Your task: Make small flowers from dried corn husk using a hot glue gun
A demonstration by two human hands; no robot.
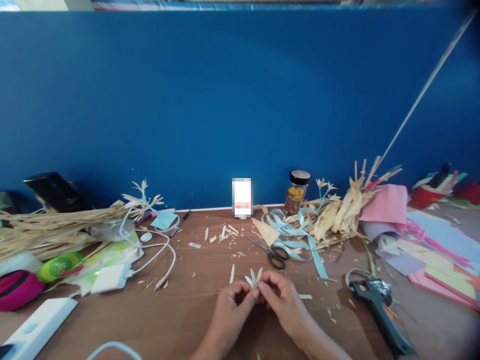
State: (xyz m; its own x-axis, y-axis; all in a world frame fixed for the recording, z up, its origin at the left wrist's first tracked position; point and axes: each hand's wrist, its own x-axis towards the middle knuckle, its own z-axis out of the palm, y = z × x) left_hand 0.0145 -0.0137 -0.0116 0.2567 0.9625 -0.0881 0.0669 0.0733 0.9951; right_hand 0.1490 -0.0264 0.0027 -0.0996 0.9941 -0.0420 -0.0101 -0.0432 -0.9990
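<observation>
Between both sets of fingertips stands a small flower of pale, pointed husk petals (256, 276), its base pinched low over the table. My left hand (234, 305) is closed, thumb and forefinger pressed on the flower's base from the left. From the right, my right hand (283, 297) pinches the same base, its fingers curled. The lower end of the flower is hidden behind the fingers. A loose pale strip (232, 273) lies just beyond my left hand, and another cut strip (305, 297) is right of my right hand. Black-handled scissors (276, 256) rest beyond the hands.
A glue gun (380, 310) lies at the right. Light blue ribbon (318, 255) curls near a lidded jar (297, 192) and dried husks (333, 215). At left are a white cable (173, 260), a charger (111, 278), a power strip (41, 327) and a finished husk-flower stem (144, 197).
</observation>
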